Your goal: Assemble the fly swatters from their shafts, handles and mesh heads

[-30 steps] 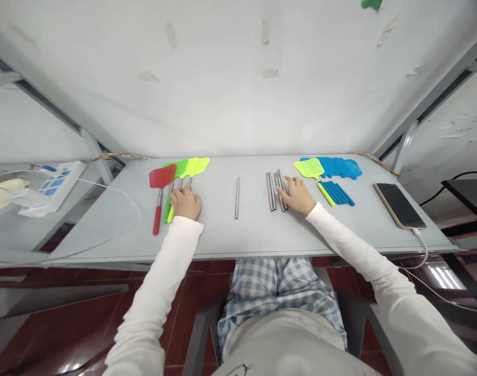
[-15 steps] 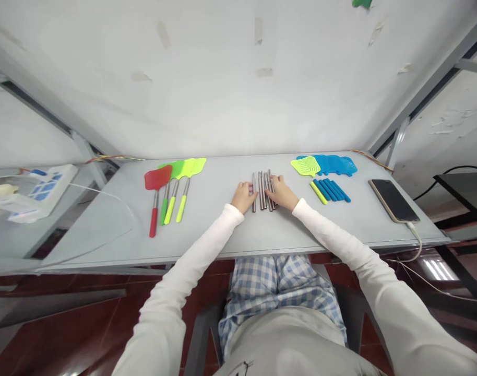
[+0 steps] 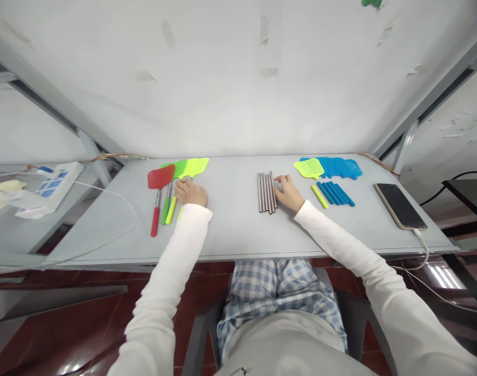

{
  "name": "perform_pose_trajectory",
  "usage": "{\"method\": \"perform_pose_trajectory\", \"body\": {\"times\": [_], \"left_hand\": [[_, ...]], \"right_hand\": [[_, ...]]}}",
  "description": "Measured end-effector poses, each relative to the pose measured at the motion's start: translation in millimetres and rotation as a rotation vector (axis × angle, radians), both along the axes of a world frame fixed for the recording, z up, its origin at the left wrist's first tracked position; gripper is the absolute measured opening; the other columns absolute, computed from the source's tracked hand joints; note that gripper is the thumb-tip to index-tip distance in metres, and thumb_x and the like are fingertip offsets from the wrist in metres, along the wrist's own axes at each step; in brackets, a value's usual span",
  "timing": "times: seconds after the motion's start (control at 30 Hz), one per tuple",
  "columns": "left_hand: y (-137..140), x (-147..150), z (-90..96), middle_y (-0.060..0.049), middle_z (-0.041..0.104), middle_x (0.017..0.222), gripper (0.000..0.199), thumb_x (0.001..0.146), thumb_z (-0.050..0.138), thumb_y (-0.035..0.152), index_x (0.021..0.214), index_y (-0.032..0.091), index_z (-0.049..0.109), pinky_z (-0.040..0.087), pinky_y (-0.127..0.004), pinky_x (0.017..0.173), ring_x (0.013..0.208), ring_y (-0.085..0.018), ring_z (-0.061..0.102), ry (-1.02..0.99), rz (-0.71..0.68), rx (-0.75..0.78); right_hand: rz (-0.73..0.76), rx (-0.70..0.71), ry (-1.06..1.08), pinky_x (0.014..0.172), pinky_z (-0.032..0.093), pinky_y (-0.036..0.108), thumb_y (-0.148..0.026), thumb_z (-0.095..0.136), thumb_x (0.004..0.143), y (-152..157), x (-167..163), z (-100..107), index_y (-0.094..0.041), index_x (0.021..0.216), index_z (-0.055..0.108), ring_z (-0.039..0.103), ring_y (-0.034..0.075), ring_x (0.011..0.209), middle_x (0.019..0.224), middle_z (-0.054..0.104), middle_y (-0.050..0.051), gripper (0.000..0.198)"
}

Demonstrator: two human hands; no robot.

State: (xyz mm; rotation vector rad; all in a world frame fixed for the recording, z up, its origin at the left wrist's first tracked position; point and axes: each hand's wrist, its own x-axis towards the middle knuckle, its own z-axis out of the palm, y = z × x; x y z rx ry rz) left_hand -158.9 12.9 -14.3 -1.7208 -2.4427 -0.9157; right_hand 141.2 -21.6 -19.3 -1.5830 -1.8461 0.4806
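Several metal rods (image 3: 266, 193) lie side by side in a tight row at the middle of the table. My right hand (image 3: 288, 194) rests just right of them, its fingers apart and the fingertips at the outermost rod. On the left are several fly swatters with telescopic metal shafts: a red swatter (image 3: 161, 177), a green swatter (image 3: 179, 168) and yellow-green swatters (image 3: 199, 165). My left hand (image 3: 191, 193) is over the shafts of the yellow-green ones, fingers loosely spread; it covers most of the rightmost swatter's shaft and handle.
At the right lie blue swatter heads (image 3: 334, 167), a yellow-green swatter head (image 3: 309, 168), blue handle tubes (image 3: 335, 193) and a yellow-green tube (image 3: 319, 197). Beyond them is a phone (image 3: 401, 205) on a charging cable. A power strip (image 3: 54, 190) sits far left. The wall closes off the table's back.
My left hand has left the rods and moved left over the swatters. The rods, spread with a gap before, now lie close together. My right hand has drawn slightly right.
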Motion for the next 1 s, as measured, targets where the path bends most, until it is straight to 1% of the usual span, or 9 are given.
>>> {"method": "perform_pose_trajectory", "body": {"times": [0.13,0.27,0.37,0.47,0.57,0.67,0.73,0.87,1.0], "left_hand": [[3.1,-14.7,-1.9,-0.025,0.051,0.116,0.025,0.083,0.043,0.019,0.107,0.011,0.045,0.043,-0.048,0.086,0.111,-0.034,0.05,-0.029,0.006,-0.044],[3.4,-5.3,-1.5,-0.025,0.052,0.115,0.023,0.083,0.042,0.017,0.103,0.009,0.051,0.042,-0.048,0.089,0.112,-0.035,0.051,0.067,-0.101,-0.145],[-0.9,9.4,0.4,-0.022,0.056,0.111,0.024,0.086,0.042,0.019,0.103,0.009,0.054,0.041,-0.048,0.094,0.11,-0.034,0.053,0.15,-0.325,-0.165],[-9.3,28.7,3.5,-0.017,0.056,0.109,0.025,0.088,0.04,0.019,0.108,0.012,0.054,0.043,-0.042,0.094,0.105,-0.028,0.056,0.148,-0.598,-0.083],[-19.1,49.8,7.6,-0.014,0.053,0.109,0.03,0.089,0.04,0.019,0.116,0.015,0.053,0.045,-0.039,0.09,0.098,-0.024,0.057,0.173,-0.774,0.013],[-25.9,68.5,10.4,-0.013,0.049,0.109,0.037,0.087,0.04,0.017,0.123,0.016,0.052,0.047,-0.039,0.085,0.089,-0.022,0.057,0.213,-0.826,0.059],[-27.9,78.1,11.2,-0.013,0.048,0.11,0.04,0.086,0.04,0.014,0.125,0.016,0.051,0.047,-0.037,0.083,0.086,-0.021,0.057,0.212,-0.836,0.079],[-26.6,92.3,12.5,-0.013,0.048,0.114,0.036,0.092,0.037,0.02,0.125,0.017,0.051,0.047,-0.034,0.082,0.088,-0.02,0.059,0.129,-0.827,0.138],[-22.2,104.5,13.8,-0.012,0.055,0.104,0.037,0.098,0.031,0.036,0.116,0.017,0.058,0.044,-0.034,0.084,0.093,-0.022,0.057,0.106,-0.811,0.165]], "right_hand": [[-0.008,0.02,0.0,0.082,0.048,0.039,-0.024,0.044,0.086,0.7,3.0,1.4,-0.015,0.105,0.056,0.045,0.013,0.059,0.106,0.048,0.01,0.024],[0.004,0.06,0.032,0.084,0.047,0.039,-0.023,0.042,0.087,0.9,3.3,3.9,-0.015,0.101,0.059,0.048,0.014,0.064,0.106,0.048,0.011,0.023],[0.016,0.113,0.098,0.088,0.046,0.04,-0.029,0.04,0.091,0.8,3.3,7.7,-0.016,0.101,0.059,0.053,0.019,0.082,0.105,0.05,0.012,0.026],[-0.022,0.126,0.196,0.09,0.046,0.041,-0.041,0.039,0.093,0.9,5.3,12.9,-0.017,0.111,0.056,0.052,0.021,0.097,0.113,0.05,0.014,0.035],[-0.041,0.089,0.328,0.087,0.047,0.039,-0.056,0.043,0.089,2.5,9.7,19.2,-0.019,0.115,0.052,0.052,0.021,0.101,0.118,0.052,0.014,0.046],[0.04,-0.087,0.584,0.067,0.049,0.032,-0.062,0.049,0.084,5.5,15.4,26.6,-0.022,0.106,0.052,0.058,0.017,0.082,0.103,0.059,0.008,0.046],[0.085,-0.145,0.744,0.057,0.046,0.027,-0.058,0.058,0.079,7.2,19.4,31.9,-0.023,0.1,0.052,0.058,0.014,0.07,0.093,0.06,0.004,0.042],[0.146,-0.109,0.875,0.056,0.046,0.026,-0.047,0.068,0.071,7.1,29.3,41.1,-0.02,0.09,0.057,0.058,0.01,0.061,0.085,0.061,0.001,0.035],[0.273,-0.215,0.859,0.059,0.047,0.027,-0.041,0.07,0.07,4.6,42.8,45.4,-0.017,0.089,0.062,0.061,0.013,0.065,0.083,0.065,0.004,0.032]]}}
